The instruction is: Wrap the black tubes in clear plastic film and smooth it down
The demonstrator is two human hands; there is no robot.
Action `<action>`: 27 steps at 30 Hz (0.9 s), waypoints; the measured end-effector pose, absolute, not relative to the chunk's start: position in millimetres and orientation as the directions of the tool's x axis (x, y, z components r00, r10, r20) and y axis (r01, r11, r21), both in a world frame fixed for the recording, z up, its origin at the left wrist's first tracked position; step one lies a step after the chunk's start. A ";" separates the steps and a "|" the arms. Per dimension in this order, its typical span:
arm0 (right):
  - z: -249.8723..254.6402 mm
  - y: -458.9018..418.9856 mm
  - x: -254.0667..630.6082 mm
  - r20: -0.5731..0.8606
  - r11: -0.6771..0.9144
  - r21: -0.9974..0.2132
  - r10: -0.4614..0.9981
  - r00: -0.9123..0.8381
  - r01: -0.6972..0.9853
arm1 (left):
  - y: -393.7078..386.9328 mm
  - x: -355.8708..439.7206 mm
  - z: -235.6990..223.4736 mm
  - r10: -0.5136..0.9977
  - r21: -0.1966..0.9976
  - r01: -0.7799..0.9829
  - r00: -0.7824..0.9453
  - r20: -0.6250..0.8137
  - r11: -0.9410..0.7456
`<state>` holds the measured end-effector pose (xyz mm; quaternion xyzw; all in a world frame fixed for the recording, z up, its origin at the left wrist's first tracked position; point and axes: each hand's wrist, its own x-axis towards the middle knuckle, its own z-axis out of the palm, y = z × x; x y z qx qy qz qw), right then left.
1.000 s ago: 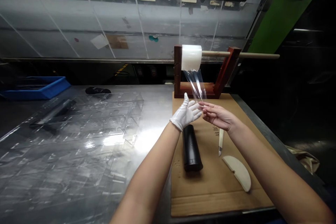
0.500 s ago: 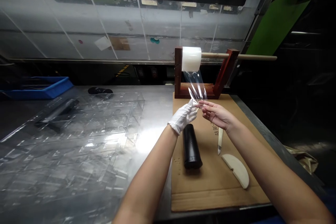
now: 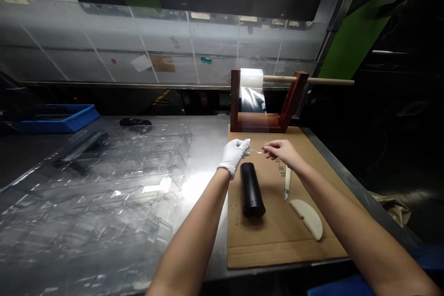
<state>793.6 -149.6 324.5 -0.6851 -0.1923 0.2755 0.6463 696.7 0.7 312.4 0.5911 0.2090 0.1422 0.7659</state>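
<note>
My white-gloved left hand [image 3: 235,155] and my bare right hand [image 3: 280,152] are a short way apart above the cardboard. Each pinches one end of a clear plastic film [image 3: 255,151], seen as a thin shiny line between them. Behind them, the film roll [image 3: 251,78] sits on a wooden rod, and film hangs from it in front of the stand. Whether that length still joins the piece in my hands, I cannot tell. Just below my hands lies a black cylinder [image 3: 252,189]. A pale-handled knife [image 3: 287,184] and an off-white half-disc [image 3: 308,218] lie to its right.
The cardboard sheet [image 3: 270,252] covers the right part of the metal table [image 3: 204,148]. The dark red wooden stand [image 3: 235,101] rises at its back edge. Clear plastic trays [image 3: 114,194] spread over the left, with a blue bin [image 3: 78,119] and a black object [image 3: 134,122] behind.
My hands have come lower and moved apart, the left going left. The film, earlier bunched and pulled taut from the roll to my fingers, now hangs flatter near the stand.
</note>
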 end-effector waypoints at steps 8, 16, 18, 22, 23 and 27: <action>301.5 -160.9 759.0 -0.191 -0.239 -0.971 0.700 0.688 -0.025 | -2.1 658.7 297.3 0.466 0.986 0.063 0.876 -0.128 0.152; 260.2 -198.3 704.6 -0.215 -0.302 -0.953 0.704 0.677 0.010 | -24.9 598.2 254.5 0.391 0.985 0.154 0.904 -0.173 0.080; 254.5 -207.7 699.6 -0.204 -0.304 -0.952 0.684 0.700 0.020 | -26.7 592.0 253.9 0.356 0.982 0.166 0.915 -0.187 0.089; 253.1 -217.8 697.7 -0.189 -0.279 -0.960 0.668 0.720 0.007 | -25.5 589.4 263.5 0.267 0.975 0.204 0.938 -0.221 0.091; 253.8 -218.2 697.0 -0.187 -0.264 -0.964 0.667 0.721 -0.006 | -25.6 588.9 266.2 0.253 0.973 0.212 0.940 -0.227 0.087; 259.6 -215.7 688.4 -0.193 -0.209 -0.976 0.685 0.702 -0.065 | -30.2 584.7 274.0 0.258 0.975 0.212 0.941 -0.221 0.060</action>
